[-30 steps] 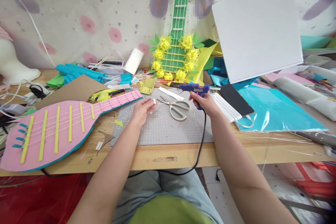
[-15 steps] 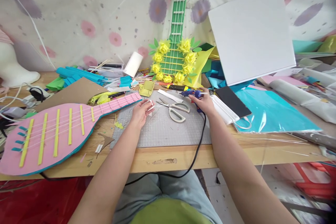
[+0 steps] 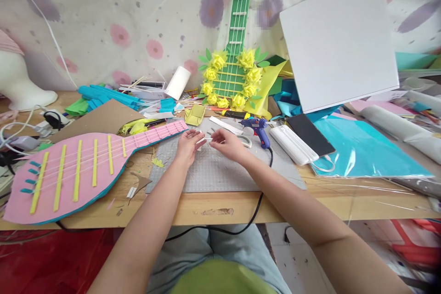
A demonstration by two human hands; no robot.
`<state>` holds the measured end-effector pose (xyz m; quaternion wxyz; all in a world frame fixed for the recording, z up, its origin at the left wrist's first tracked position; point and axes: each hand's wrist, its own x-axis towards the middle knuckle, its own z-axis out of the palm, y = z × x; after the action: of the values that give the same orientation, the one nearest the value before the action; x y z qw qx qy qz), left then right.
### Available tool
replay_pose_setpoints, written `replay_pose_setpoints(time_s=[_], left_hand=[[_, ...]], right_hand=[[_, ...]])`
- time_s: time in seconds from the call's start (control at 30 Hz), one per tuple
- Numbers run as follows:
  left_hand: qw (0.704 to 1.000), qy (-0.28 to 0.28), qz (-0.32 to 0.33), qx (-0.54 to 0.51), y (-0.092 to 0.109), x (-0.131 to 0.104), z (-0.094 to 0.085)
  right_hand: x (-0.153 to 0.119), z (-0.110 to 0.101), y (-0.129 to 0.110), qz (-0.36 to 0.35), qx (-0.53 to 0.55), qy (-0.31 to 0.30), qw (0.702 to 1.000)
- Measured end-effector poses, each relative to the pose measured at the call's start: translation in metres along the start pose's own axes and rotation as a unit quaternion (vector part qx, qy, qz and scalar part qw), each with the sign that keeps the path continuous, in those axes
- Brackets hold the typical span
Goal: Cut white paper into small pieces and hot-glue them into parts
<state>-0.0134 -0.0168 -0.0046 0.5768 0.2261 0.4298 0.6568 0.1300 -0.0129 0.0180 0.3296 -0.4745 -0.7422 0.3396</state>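
Note:
Above the grey cutting mat (image 3: 220, 174), my left hand (image 3: 188, 147) is closed in a pinch on a thin white strip (image 3: 207, 138). My right hand (image 3: 227, 144) comes in from the other side, its fingertips pinched at the strip's right end. Exactly how the strip is shaped inside the fingers is hidden. A blue glue gun (image 3: 261, 133) rests on the mat to the right of my right hand. The scissors (image 3: 245, 141) lie mostly hidden behind that hand, with part of a grey handle showing. Behind them is a flat white strip (image 3: 225, 125).
A pink paper guitar (image 3: 87, 170) lies at left; a green one with yellow flowers (image 3: 237, 69) leans on the wall. The glue gun's black cord (image 3: 258, 206) hangs over the table edge. A white device (image 3: 292, 144) and blue sheets (image 3: 365, 147) lie at right.
My right hand has let go of the glue gun, which now rests on the mat, and has moved left to meet my left hand at the white strip. The view has shifted slightly.

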Motion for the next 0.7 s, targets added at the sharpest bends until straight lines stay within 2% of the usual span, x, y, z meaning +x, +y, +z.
replay_pose_setpoints(time_s=[0.13,0.23,0.3,0.4,0.53,0.6,0.7], left_hand=[[1.0,0.013,0.0,-0.003,0.003,-0.003,0.003],[1.0,0.019,0.002,-0.003,0.003,-0.003,0.003],[1.0,0.02,0.008,0.0,0.003,-0.003,0.003],[1.0,0.01,0.008,0.01,0.003,-0.004,0.003],[1.0,-0.007,-0.023,0.003,0.007,-0.005,0.003],[0.999,0.022,-0.026,-0.004,0.009,-0.003,0.002],[0.997,0.07,0.008,0.012,0.009,0.001,-0.002]], right_hand=[[0.007,0.02,-0.005,0.014,-0.081,0.013,0.997],[0.013,0.025,0.0,0.026,-0.066,0.008,0.997],[0.015,0.028,0.006,0.027,-0.015,0.001,1.0],[0.016,0.03,0.012,0.051,0.115,-0.023,0.992],[0.013,0.022,0.011,0.092,0.287,-0.066,0.951],[0.011,0.016,0.01,0.109,0.333,-0.071,0.934],[0.01,0.01,0.008,0.124,0.359,-0.071,0.922]])
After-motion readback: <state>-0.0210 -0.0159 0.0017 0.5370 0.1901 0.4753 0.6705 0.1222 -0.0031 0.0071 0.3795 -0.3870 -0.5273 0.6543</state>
